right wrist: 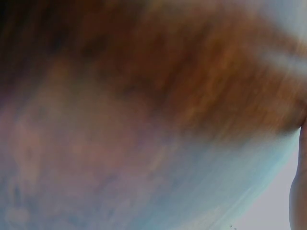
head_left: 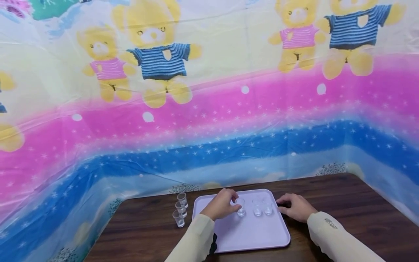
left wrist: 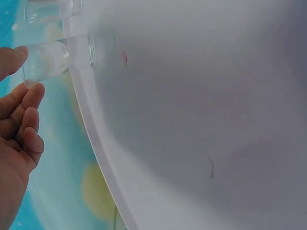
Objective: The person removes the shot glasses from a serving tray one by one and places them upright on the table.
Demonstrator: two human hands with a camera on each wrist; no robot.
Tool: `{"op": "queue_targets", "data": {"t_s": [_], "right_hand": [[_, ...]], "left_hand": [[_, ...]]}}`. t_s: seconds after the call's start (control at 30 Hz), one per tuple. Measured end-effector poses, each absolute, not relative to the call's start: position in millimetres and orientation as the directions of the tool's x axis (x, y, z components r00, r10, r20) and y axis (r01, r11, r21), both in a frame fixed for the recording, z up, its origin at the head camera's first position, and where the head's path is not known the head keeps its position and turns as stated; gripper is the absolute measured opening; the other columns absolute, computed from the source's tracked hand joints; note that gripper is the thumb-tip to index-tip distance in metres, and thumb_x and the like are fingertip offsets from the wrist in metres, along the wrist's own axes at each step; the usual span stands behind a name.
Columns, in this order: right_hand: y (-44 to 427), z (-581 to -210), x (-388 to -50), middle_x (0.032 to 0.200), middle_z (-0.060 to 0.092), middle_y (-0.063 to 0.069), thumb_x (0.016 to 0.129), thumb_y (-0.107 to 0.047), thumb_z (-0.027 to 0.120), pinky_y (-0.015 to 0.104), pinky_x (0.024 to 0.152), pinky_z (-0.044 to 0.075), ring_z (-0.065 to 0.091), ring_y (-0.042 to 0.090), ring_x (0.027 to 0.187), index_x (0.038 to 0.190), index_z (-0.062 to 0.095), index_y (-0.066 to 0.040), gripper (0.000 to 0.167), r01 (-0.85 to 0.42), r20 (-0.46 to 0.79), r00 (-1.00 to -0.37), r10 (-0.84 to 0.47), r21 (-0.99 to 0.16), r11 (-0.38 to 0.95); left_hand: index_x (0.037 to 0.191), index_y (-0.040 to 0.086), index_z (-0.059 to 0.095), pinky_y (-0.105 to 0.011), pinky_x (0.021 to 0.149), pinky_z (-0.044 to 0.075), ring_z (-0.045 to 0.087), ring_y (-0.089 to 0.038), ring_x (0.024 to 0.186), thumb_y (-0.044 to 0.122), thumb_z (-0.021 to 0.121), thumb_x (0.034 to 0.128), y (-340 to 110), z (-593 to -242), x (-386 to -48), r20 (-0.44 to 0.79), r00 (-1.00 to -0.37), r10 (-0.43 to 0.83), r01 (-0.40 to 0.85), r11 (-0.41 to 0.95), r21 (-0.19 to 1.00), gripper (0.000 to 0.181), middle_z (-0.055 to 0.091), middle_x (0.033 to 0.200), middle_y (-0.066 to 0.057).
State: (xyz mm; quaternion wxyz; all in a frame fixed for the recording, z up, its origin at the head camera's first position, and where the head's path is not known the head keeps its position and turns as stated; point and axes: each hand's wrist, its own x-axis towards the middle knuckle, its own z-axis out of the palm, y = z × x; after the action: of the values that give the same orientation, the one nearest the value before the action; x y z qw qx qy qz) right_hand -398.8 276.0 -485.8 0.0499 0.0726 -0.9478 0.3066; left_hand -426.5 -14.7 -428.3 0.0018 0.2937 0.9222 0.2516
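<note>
Three small clear glasses stand in the upper part of a pale lilac tray (head_left: 252,233). My left hand (head_left: 223,204) pinches the rim of the leftmost glass (head_left: 241,209) between thumb and fingers; the left wrist view shows the hand (left wrist: 19,120) at the rim of that glass (left wrist: 57,58), its base at the tray (left wrist: 192,115). The other two glasses (head_left: 257,208) (head_left: 267,208) stand close together to its right. My right hand (head_left: 297,208) is beside the tray's right edge, fingers loosely bent, with nothing visible in it. The right wrist view is mostly blurred.
Three more clear glasses (head_left: 178,219) (head_left: 181,209) (head_left: 182,200) stand in a row on the dark wooden table (head_left: 137,225), left of the tray. A small black object (head_left: 213,243) shows by my left sleeve. A printed bear cloth (head_left: 222,109) hangs behind the table.
</note>
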Motion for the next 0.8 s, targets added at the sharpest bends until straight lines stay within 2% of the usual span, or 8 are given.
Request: {"op": "queue_targets", "data": {"t_s": [0.3, 0.57, 0.8], "right_hand": [[277.5, -486.9, -402.3, 0.107, 0.063, 0.005, 0.083, -0.027, 0.072, 0.056, 0.089, 0.039, 0.053, 0.036, 0.11, 0.108, 0.07, -0.013, 0.028, -0.182, 0.146, -0.982, -0.119, -0.567, 0.804], [276.2, -484.1, -401.1, 0.108, 0.063, 0.007, 0.083, -0.028, 0.072, 0.057, 0.09, 0.038, 0.052, 0.038, 0.11, 0.107, 0.069, -0.011, 0.029, -0.192, 0.147, -0.98, -0.131, -0.56, 0.806], [274.5, -481.4, -400.2, 0.108, 0.064, 0.008, 0.084, -0.029, 0.072, 0.061, 0.094, 0.032, 0.043, 0.046, 0.12, 0.108, 0.069, -0.01, 0.03, -0.191, 0.136, -0.981, -0.138, -0.548, 0.815]], "left_hand": [[0.1, 0.007, 0.064, -0.025, 0.063, 0.045, 0.049, -0.01, 0.074, 0.024, 0.074, 0.0825, -22.9, -425.8, -423.3, 0.158, -0.836, 0.526, 0.528, 0.69, 0.496, 0.027, 0.055, 0.087, 0.002], [0.102, 0.005, 0.063, -0.025, 0.064, 0.045, 0.051, -0.01, 0.075, 0.021, 0.073, 0.0823, -46.5, -419.8, -419.8, 0.226, -0.809, 0.543, 0.578, 0.662, 0.477, 0.028, 0.056, 0.088, 0.001], [0.1, 0.008, 0.063, -0.026, 0.066, 0.045, 0.053, -0.013, 0.077, 0.025, 0.072, 0.0821, -68.1, -417.7, -416.2, 0.253, -0.813, 0.525, 0.58, 0.687, 0.437, 0.027, 0.055, 0.087, 0.003]]}}
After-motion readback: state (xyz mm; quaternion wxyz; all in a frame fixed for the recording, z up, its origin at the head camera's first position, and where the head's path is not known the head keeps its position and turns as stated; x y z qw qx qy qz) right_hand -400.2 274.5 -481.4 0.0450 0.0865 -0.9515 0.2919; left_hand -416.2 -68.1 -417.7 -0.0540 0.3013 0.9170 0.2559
